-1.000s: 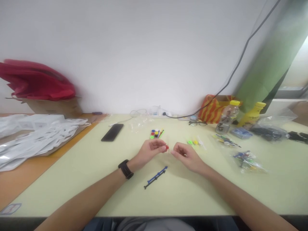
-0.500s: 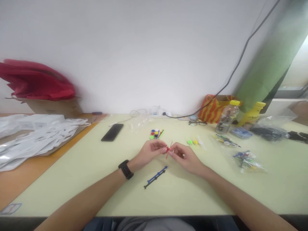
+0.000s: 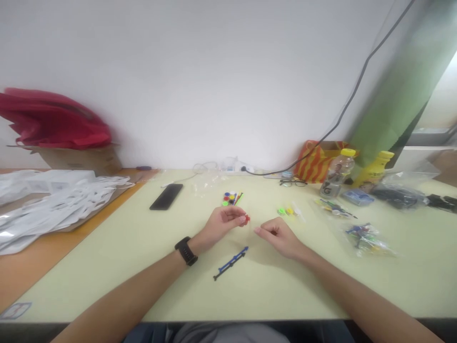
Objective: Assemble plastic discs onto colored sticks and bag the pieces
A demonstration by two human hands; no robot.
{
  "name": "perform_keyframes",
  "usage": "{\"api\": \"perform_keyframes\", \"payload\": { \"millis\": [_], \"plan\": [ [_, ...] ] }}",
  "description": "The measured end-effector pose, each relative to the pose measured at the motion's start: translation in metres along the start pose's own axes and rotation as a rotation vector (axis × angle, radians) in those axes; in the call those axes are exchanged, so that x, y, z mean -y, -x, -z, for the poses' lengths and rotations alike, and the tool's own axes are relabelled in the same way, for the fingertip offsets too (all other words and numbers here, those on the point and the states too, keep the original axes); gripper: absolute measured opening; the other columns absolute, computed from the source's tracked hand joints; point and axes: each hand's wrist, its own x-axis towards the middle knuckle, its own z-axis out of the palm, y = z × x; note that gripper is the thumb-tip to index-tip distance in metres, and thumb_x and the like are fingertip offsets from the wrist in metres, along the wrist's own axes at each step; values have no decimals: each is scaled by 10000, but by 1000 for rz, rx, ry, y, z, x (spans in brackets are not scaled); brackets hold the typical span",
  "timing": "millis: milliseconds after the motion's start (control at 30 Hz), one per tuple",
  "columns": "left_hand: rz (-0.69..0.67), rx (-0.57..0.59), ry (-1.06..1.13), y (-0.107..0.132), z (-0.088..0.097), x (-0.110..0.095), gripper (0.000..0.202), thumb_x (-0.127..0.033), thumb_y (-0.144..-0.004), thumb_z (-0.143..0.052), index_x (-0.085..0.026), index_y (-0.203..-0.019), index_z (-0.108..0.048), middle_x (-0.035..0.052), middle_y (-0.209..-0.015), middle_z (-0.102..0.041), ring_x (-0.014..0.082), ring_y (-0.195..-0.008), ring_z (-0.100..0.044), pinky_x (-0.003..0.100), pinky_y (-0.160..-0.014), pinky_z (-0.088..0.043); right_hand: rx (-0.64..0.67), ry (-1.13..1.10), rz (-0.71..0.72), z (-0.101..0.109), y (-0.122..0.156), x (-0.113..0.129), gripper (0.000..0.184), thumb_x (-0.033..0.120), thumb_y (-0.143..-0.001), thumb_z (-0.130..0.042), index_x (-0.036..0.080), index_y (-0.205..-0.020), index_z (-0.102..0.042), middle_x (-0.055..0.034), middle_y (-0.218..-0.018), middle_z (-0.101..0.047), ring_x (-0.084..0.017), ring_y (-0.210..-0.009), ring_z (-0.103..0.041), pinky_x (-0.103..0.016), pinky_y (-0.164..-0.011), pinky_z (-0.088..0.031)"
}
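My left hand (image 3: 223, 223), with a black watch on its wrist, is closed in a pinch on a small red toy piece (image 3: 247, 218) held just above the pale green table (image 3: 143, 267). My right hand (image 3: 278, 235) is a little to the right and lower, its fingers curled together; what they hold, if anything, is too small to make out. A blue and black rod assembly (image 3: 231, 263) lies on the table below both hands. A cluster of small coloured round pieces (image 3: 231, 197) sits behind my left hand, and green and yellow pieces (image 3: 286, 211) lie behind my right.
A black phone (image 3: 166, 196) lies at the back left. White plastic bags (image 3: 53, 202) and a red bag (image 3: 53, 119) on a cardboard box fill the left. Clear bags of parts (image 3: 367, 238), two bottles (image 3: 337, 178), glasses (image 3: 293, 182) and a striped bag (image 3: 316, 164) stand at the right.
Half a second ago my right hand held a thin red stick against the red piece. It has since drawn back down and to the right, and the stick no longer shows.
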Motion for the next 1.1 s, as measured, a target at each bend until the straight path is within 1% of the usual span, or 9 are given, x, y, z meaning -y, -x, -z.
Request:
{"api": "perform_keyframes", "payload": {
  "millis": [33, 67, 100, 267, 400, 633, 833, 1000, 1100],
  "plan": [
    [0, 2, 0, 0, 0, 0, 267, -344, -842, -817, -131, -984, -739, 106, -971, -763, 191, -899, -698, 320, -855, -549, 18, -12, 2, 1, 0, 0, 589, 513, -986, -545, 213, -558, -274, 59, -574, -188, -98, -531, -206, -283, -505, -214],
    [3, 3, -2, 0, 0, 1, 272, -346, -840, -819, -132, -986, -740, 108, -973, -764, 193, -900, -699, 324, -856, -550, 10, -27, 8, 1, -1, 0, 604, 518, -982, -550, 216, -559, -243, 57, -572, -186, -99, -535, -209, -283, -509, -217],
    [7, 4, -5, 0, 0, 1, 275, -348, -837, -821, -133, -989, -741, 108, -975, -765, 194, -901, -700, 327, -859, -550, -9, -38, 13, 1, -1, 1, 598, 523, -976, -562, 215, -566, -254, 55, -572, -212, -101, -542, -233, -279, -515, -233],
    [16, 2, -1, 1, -2, -2, 284, -355, -820, -836, -137, -979, -747, 96, -952, -763, 194, -894, -704, 333, -872, -556, -102, -32, -3, -3, -4, 7, 452, 572, -958, -580, 210, -706, -478, 31, -628, -438, -123, -583, -371, -256, -516, -318],
    [23, 21, -2, 2, -3, -4, 285, -357, -809, -844, -135, -962, -750, 90, -935, -757, 191, -876, -701, 328, -858, -559, -95, -34, -1, -4, -5, 8, 409, 572, -976, -552, 205, -795, -548, 15, -668, -494, -130, -596, -403, -251, -509, -334],
    [6, 62, -31, 3, -2, -2, 269, -352, -838, -821, -132, -975, -749, 92, -947, -745, 183, -873, -693, 319, -858, -559, -79, -32, -4, -5, -4, 9, 393, 554, -992, -540, 197, -836, -590, 16, -692, -517, -125, -591, -408, -251, -514, -329],
    [12, 74, -19, 2, -2, 2, 275, -355, -838, -820, -136, -988, -748, 99, -983, -742, 207, -934, -701, 339, -884, -568, -67, -16, -8, -5, -4, 9, 415, 576, -994, -519, 193, -859, -604, 14, -685, -508, -128, -586, -402, -254, -507, -319],
    [15, 79, -34, 3, -3, 2, 277, -369, -839, -817, -144, -988, -753, 100, -988, -752, 209, -928, -707, 344, -887, -568, -78, 0, 10, -6, -3, 5, 326, 514, -1003, -526, 208, -915, -597, 54, -624, -422, -126, -554, -371, -259, -513, -312],
    [20, 66, -26, 3, -2, 2, 292, -381, -833, -820, -144, -990, -754, 99, -976, -758, 201, -884, -709, 335, -851, -569, -117, 38, 40, -6, 0, 3, 265, 465, -1014, -504, 218, -987, -594, 62, -622, -410, -129, -543, -379, -265, -521, -324]
  ]
}}
